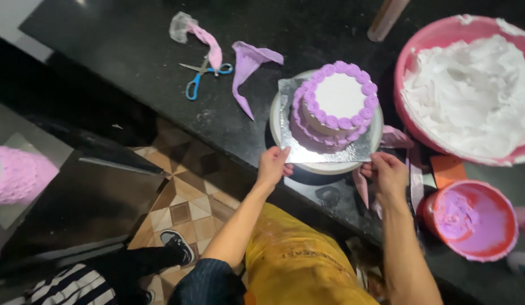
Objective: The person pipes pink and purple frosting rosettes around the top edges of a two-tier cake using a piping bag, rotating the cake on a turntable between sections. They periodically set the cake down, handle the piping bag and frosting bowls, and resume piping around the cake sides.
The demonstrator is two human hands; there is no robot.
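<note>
1. Plainly, in the head view, both hands grip the near edge of the silver board [324, 151] that carries the cake [337, 104]: the left hand [272, 167] pinches its near-left corner, the right hand [388, 173] closes on its near-right corner.
2. White on top with purple rosettes around rim and base, the cake stands upright in the middle of the board, which rests on a round white turntable [279, 129].
3. As a judgement, the step in hand is shifting or lifting the board; that calls for an even, level pull from both corners so the cake does not slide or tip.
4. Left of the cake on the black bench [132, 39] lie a purple piping bag [246, 70], blue scissors [200, 76] and a second, pink-filled bag [203, 36].
5. Right of the cake stands a large pink bowl [412, 56] of white cream; near-right, a smaller tub [471, 217] of purple cream.
6. Below the cake's bench edge show a yellow apron [296, 265] and patterned floor tiles [180, 212].
</note>
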